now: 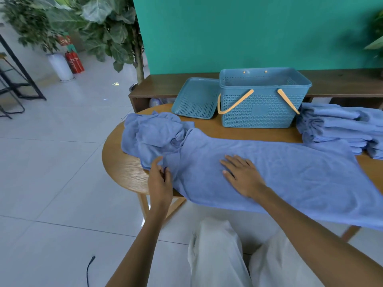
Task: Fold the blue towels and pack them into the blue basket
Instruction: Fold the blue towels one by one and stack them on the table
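A blue towel [290, 175] lies spread flat across the round wooden table [124, 172], its near edge hanging over the front. My left hand [160, 183] pinches the towel's left edge near its corner. My right hand [242, 177] rests flat on the towel's middle with fingers straight. A heap of crumpled blue towels [153, 135] sits at the table's left. A stack of folded blue towels [335, 129] stands at the right. The blue basket [263, 112] with orange handles stands behind the towel; nothing shows inside it.
The basket's blue lid [195, 99] leans against its left side. A dark wooden bench [161, 85] runs along the teal wall behind. Potted plants [99, 23] and a red fire extinguisher [73, 61] stand on the tiled floor to the left.
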